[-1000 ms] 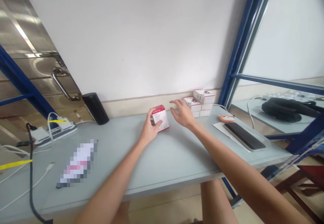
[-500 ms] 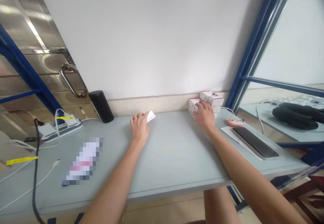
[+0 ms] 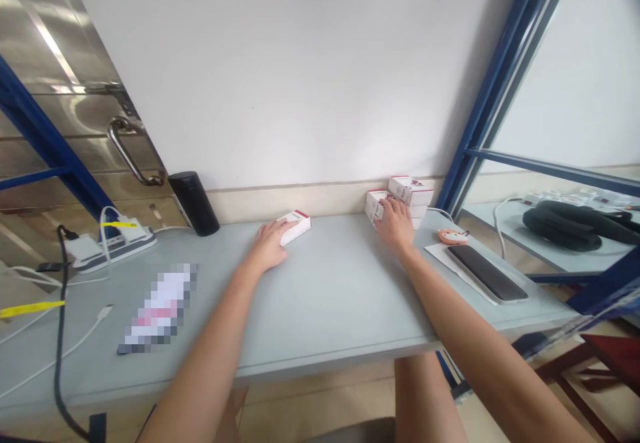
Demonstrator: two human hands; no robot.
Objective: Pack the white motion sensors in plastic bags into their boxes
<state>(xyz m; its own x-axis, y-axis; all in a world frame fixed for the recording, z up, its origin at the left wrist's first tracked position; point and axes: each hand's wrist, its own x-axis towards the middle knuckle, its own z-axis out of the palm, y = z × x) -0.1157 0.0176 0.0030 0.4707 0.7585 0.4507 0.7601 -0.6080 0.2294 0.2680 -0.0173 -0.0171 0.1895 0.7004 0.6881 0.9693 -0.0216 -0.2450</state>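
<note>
My left hand [image 3: 269,244] is over a small white box [image 3: 300,227] with a red end, which lies flat on the grey table. Its fingers reach along the box's top and far side, with the thumb at the near side. At the right, my right hand [image 3: 395,221] is closed over the front of a stack of similar white boxes [image 3: 413,193] with red edges. Its fingers bend over one of the lower boxes [image 3: 376,204], partly hiding it. The stack stands near the back wall, one box set higher than the others.
A black cylinder [image 3: 194,203] stands at the back left, near a power strip [image 3: 116,251] with cables. A blurred-out flat item [image 3: 159,308] lies left. At the right are a phone [image 3: 486,273], a white sheet [image 3: 440,253] and an orange object [image 3: 453,237]. Blue frame posts flank the table.
The left-hand box has gone from tilted in the fingers to flat on the table, and the left hand has turned lower over it. My right hand stays at the stack; the view shifted slightly.
</note>
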